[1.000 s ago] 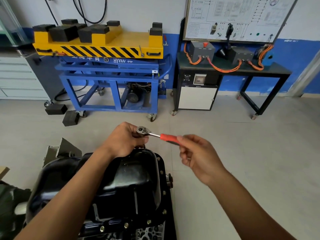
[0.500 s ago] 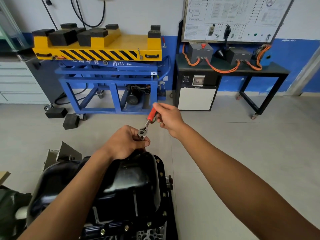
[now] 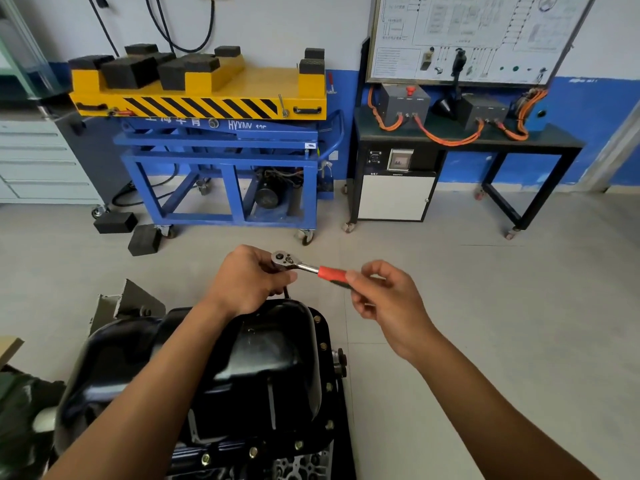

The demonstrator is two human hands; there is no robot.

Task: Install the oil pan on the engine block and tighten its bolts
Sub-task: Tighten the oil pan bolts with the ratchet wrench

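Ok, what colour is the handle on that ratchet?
The ratchet handle is red, on a shiny bare-metal shank. The head view, the only one, shows it clearly.

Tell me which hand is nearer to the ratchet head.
Left. The left hand grips at the ratchet head; the right hand holds the red handle, farther out.

Bright, even indoor light, soft faint shadows on the pale floor point(image 3: 502, 341), glossy highlights on the black oil pan point(image 3: 277, 358), wide-angle bending at frame edges, slight softness in lower corners

Bare floor point(image 3: 485, 341) right of oil pan point(image 3: 277, 362)
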